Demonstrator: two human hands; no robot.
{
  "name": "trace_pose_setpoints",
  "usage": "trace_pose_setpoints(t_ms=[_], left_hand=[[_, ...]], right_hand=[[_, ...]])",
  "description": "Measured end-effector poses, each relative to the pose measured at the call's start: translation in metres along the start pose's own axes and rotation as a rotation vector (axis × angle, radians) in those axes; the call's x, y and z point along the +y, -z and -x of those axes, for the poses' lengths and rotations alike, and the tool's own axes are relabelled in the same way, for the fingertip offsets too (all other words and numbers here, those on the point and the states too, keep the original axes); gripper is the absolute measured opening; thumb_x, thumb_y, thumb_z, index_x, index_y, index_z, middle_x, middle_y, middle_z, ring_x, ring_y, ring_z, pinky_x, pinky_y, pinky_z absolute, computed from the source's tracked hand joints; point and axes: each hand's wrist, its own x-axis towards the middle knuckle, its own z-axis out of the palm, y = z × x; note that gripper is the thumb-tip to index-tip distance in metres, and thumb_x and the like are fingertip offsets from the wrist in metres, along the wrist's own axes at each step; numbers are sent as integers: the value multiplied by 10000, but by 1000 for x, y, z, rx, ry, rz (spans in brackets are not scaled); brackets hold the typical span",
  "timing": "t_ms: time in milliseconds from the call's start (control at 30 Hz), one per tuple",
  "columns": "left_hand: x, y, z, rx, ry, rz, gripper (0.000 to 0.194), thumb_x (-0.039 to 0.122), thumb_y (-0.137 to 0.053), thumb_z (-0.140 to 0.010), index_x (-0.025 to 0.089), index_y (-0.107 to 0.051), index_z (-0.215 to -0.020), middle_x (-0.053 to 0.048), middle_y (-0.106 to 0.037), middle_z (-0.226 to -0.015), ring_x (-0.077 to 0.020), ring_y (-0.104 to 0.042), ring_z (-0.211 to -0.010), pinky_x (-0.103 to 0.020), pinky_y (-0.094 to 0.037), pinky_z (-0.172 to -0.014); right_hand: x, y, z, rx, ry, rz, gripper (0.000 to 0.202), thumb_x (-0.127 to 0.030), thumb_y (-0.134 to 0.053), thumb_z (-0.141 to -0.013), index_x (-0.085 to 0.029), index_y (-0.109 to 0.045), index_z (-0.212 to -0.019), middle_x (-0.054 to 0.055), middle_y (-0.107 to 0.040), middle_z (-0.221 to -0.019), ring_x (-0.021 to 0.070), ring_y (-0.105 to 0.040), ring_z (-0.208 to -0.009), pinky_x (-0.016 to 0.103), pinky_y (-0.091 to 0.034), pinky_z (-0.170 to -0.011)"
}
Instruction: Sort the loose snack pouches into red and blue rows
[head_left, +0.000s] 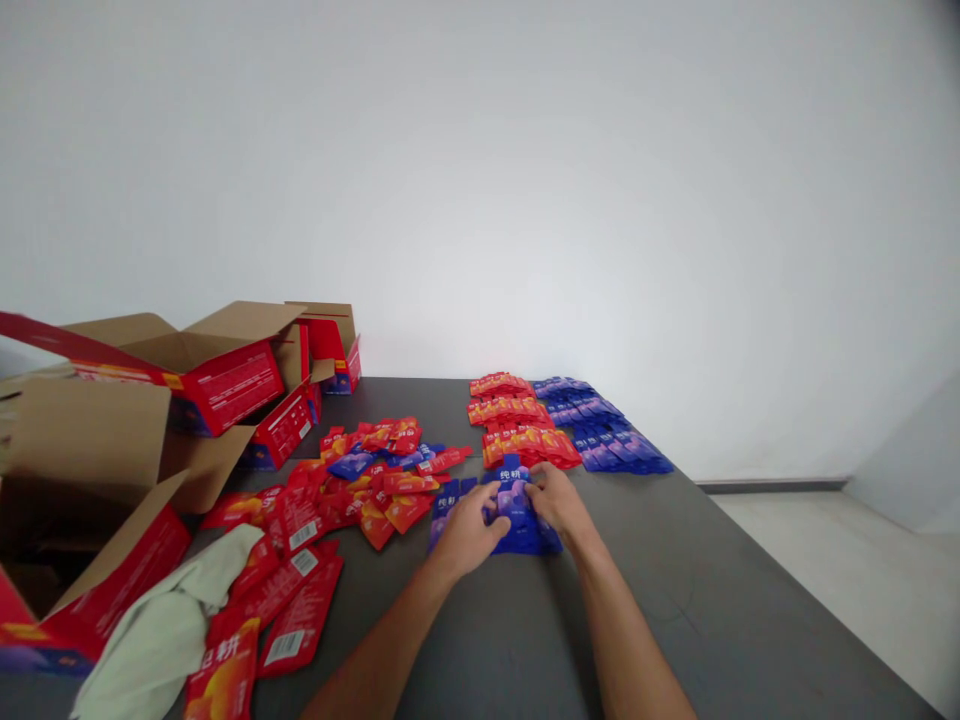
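A small blue pouch (511, 492) with white lettering and purple pictures is between my two hands, on top of other blue pouches laid overlapping on the table. My left hand (471, 528) grips its left edge, with the thumb over the front and the fingers curled. At its right edge my right hand (556, 498) has its fingers pinched on the pouch. Another blue pouch (445, 503) shows just left of my left hand. Directly behind, fanned red pouches (529, 446) lie in several rows, and rows of blue pouches (619, 450) are to their right.
Loose red pouches (300, 515), with a few blue ones among them, are heaped on the left of the grey table (675, 600). Open red cardboard boxes (232, 385) stand beyond them. A pale green cloth (169, 630) lies at the front left. A white wall (525, 200) rises behind.
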Motion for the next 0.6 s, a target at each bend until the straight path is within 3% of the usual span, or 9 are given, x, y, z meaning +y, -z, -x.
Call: trace_pose_setpoints(t_ms=[100, 233, 400, 500, 600], left_hand=[[6, -7, 5, -39, -104, -272, 529, 295, -658, -751, 229, -597, -1272, -90, -573, -1323, -284, -492, -1241, -428, -354, -1080], [8, -11, 8, -96, -119, -481, 503, 351, -609, -797, 256, -592, -1291, -98, -559, -1339, -335, -424, -1289, -504, -296, -1082], [12, -11, 9, -96, -161, -566, 440, 376, -590, -809, 262, -632, -1232, -96, -534, -1370, -326, -393, -1299, -484, -282, -1075], [13, -8, 10, -107, -191, -556, 441, 393, -625, -784, 258, -633, -1204, -87, -556, -1351, -309, -411, -1288, -468, -277, -1075], [12, -5, 10, -149, -191, -543, 508, 438, -691, -731, 247, -622, -1197, -91, -585, -1324, -321, -410, -1306, -475, -248, -1089]], right_hand=[[6, 2, 0, 21, 52, 171, 282, -179, -581, -753, -181, -640, -1028, 51, -702, -731, 192, -661, -674, 256, -433, -604], [6, 0, 5, -10, 132, 311, 304, -187, -595, -755, -189, -684, -1045, 102, -734, -898, 228, -688, -821, 274, -456, -694], [-2, -2, 12, -24, 191, 363, 204, -248, -594, -791, -204, -740, -926, 130, -726, -950, 266, -661, -942, 318, -451, -804], [-8, -4, 16, -25, 331, 417, 277, -228, -550, -820, -207, -725, -1034, 139, -686, -1104, 265, -609, -1064, 342, -421, -905], [-11, -8, 18, -83, 397, 465, 312, -235, -534, -833, -235, -703, -1096, 123, -652, -1194, 256, -608, -1055, 347, -422, -907]])
